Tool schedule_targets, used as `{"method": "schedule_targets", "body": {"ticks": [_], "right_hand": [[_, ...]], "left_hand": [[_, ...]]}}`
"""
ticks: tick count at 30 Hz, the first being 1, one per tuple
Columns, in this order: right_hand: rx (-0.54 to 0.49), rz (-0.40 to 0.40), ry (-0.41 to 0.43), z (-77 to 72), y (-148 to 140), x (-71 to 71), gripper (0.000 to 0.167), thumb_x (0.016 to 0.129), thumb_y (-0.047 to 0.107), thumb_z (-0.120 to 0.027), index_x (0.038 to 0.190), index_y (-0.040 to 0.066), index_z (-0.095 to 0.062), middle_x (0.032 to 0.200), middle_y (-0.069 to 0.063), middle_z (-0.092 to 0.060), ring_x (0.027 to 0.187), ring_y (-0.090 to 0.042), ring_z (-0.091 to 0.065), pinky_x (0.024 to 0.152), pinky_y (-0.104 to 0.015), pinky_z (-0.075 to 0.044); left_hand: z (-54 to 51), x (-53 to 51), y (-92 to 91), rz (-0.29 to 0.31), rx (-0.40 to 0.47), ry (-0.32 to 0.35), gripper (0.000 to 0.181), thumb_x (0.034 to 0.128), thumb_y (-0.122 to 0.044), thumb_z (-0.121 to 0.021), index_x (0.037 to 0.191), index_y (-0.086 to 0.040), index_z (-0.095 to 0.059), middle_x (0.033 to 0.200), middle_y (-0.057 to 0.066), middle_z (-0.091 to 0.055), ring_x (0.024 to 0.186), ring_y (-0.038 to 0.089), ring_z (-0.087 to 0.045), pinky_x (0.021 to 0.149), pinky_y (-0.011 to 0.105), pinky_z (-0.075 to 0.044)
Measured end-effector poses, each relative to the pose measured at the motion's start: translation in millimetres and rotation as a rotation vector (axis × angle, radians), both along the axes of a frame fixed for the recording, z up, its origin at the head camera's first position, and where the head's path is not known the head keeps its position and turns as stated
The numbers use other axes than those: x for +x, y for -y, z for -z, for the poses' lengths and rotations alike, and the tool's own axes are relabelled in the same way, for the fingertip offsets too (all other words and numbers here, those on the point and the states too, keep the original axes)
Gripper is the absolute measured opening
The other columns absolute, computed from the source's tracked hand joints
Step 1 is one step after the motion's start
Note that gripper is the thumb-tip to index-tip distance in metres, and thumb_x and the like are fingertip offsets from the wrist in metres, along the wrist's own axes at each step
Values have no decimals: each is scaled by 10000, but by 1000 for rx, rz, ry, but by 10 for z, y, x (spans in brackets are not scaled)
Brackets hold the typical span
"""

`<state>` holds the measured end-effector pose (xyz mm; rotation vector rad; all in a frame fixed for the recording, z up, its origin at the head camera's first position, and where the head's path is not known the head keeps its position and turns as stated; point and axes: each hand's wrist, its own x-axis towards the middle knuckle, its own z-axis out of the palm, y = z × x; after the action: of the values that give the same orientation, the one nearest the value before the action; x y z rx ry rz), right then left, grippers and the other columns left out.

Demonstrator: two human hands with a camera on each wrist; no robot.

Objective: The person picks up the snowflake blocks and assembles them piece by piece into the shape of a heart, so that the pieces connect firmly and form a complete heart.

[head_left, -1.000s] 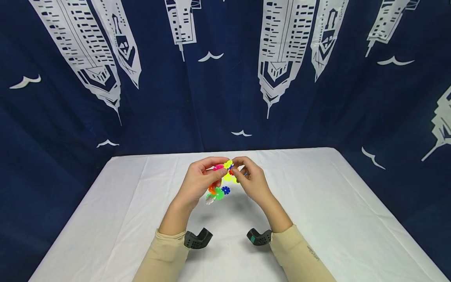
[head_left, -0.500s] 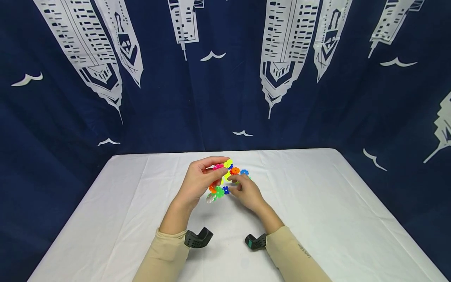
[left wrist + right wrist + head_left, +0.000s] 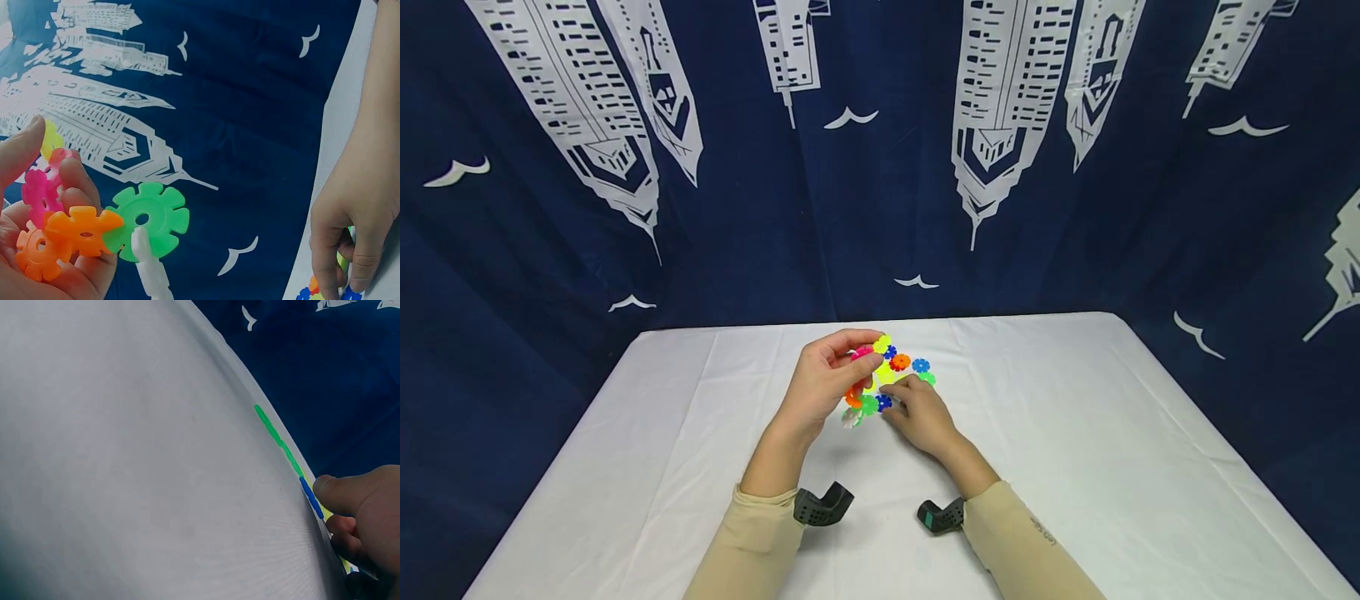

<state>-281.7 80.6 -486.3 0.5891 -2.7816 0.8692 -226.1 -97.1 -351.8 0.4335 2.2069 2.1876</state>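
In the head view my left hand [image 3: 826, 377] grips a chain of interlocking plastic snowflake discs above the table. The left wrist view shows its pink disc [image 3: 41, 195], orange disc [image 3: 70, 226], green disc [image 3: 156, 211] and a whitish disc [image 3: 153, 272] seen edge-on. A yellow disc [image 3: 51, 139] peeks past the left thumb. My right hand [image 3: 923, 417] is low over loose discs, its thumb and index finger apart on either side of a dark blue disc [image 3: 884, 402]. From the right wrist, the thumb is close to that blue disc [image 3: 310, 497]; contact is unclear.
Loose discs lie beyond the right hand: an orange one [image 3: 900, 362], a lighter blue one [image 3: 921, 365] and a green one [image 3: 927, 378]. The white-covered table [image 3: 1060, 433] ends at a dark blue curtain [image 3: 880, 208] with a white city print.
My right hand has left the top of the chain beside the left fingers and moved down toward the loose discs. The left hand keeps its grip nearly still; the chain has turned slightly.
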Motion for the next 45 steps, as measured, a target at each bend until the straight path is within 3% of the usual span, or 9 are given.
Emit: {"method": "schedule_targets", "body": {"ticks": [7, 13, 20, 28, 35, 45], "right_hand": [[-8, -1, 19, -7, -5, 14, 224, 850, 245, -803, 1049, 177, -727, 1055, -9, -602, 913, -154, -542, 812, -325, -472], [-26, -17, 77, -62, -32, 10, 251, 809, 246, -841, 976, 194, -661, 950, 22, -557, 849, -124, -507, 747, -288, -447], [-144, -79, 185, -135, -50, 21, 226, 869, 133, -776, 972, 178, -580, 838, 34, -607, 760, -125, -530, 716, -258, -459], [-264, -66, 165, -278, -70, 13, 176, 886, 108, -752, 1026, 158, -658, 887, 12, -661, 714, -134, -518, 647, -211, -459], [-344, -70, 112, -454, -114, 31, 135, 907, 121, -731, 1013, 126, -647, 877, -20, -659, 652, -136, -469, 588, -205, -408], [-547, -114, 20, -762, -175, 126, 77, 974, 159, -647, 1018, 96, -652, 830, -119, -671, 586, -166, -546, 551, -229, -479]], "left_hand": [[3, 21, 7, 4, 4, -40, 303, 914, -94, -710, 1216, -83, -679, 853, 1, -647, 692, 149, -603, 621, 180, -535], [14, 8, -1, 6, 10, -51, 310, 906, -94, -716, 1213, -82, -672, 870, 5, -629, 698, 154, -590, 604, 173, -520], [20, 11, -19, -30, -2, -66, 304, 899, -98, -732, 1194, -93, -659, 1002, 30, -659, 753, 116, -620, 649, 167, -532], [2, 23, -33, -9, -21, -109, 331, 899, -118, -739, 1220, -101, -660, 904, -2, -675, 690, 123, -587, 630, 192, -529], [-5, 32, -35, 29, -10, -107, 366, 879, -88, -751, 1234, -90, -658, 941, 14, -673, 771, 143, -638, 675, 191, -558], [11, 31, -41, 39, -51, -138, 346, 877, -94, -761, 1210, -102, -667, 920, 27, -671, 696, 122, -595, 641, 202, -541]]}}
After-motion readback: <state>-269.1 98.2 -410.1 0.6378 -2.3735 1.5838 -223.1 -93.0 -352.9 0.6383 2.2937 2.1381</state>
